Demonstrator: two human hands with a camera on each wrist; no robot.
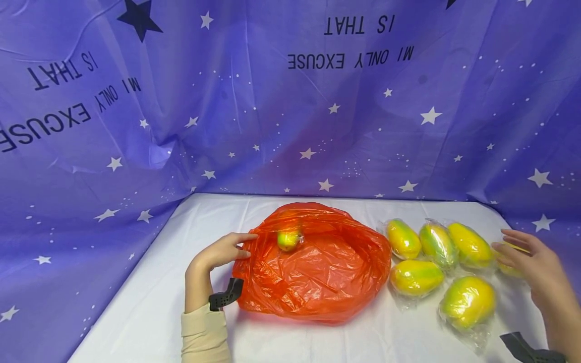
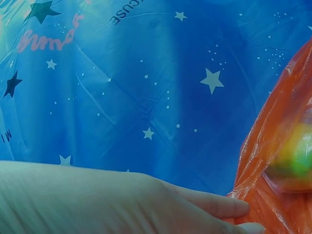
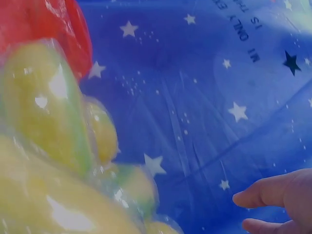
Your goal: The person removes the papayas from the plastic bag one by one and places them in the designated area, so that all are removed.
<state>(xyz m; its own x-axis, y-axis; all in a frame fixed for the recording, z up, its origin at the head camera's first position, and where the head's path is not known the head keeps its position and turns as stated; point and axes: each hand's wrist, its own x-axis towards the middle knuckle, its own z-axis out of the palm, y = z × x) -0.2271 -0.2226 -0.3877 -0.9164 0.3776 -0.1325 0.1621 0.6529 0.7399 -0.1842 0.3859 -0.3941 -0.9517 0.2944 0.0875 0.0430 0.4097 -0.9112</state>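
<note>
A red plastic bag [image 1: 317, 267] lies spread with its mouth agape, and one plastic-wrapped yellow-green mango [image 1: 288, 239] shows inside, also glimpsed through the bag wall in the left wrist view. My left hand [image 1: 227, 250] pinches the bag's left edge; the bag gathers at the fingertips [image 2: 239, 206] there. On the right, my right hand [image 1: 533, 259] hovers at a partly hidden mango [image 1: 509, 259], its fingers apart and loosely bent. Whether it touches that mango, I cannot tell. In the right wrist view, my right hand [image 3: 280, 202] shows nothing between thumb and finger.
Several more wrapped mangoes lie between bag and right hand, among them one at the front [image 1: 469, 302] and one beside the bag [image 1: 416, 278]. A white cloth [image 1: 159, 302] covers the table. A purple star-printed curtain [image 1: 272, 126] rises behind and at the left.
</note>
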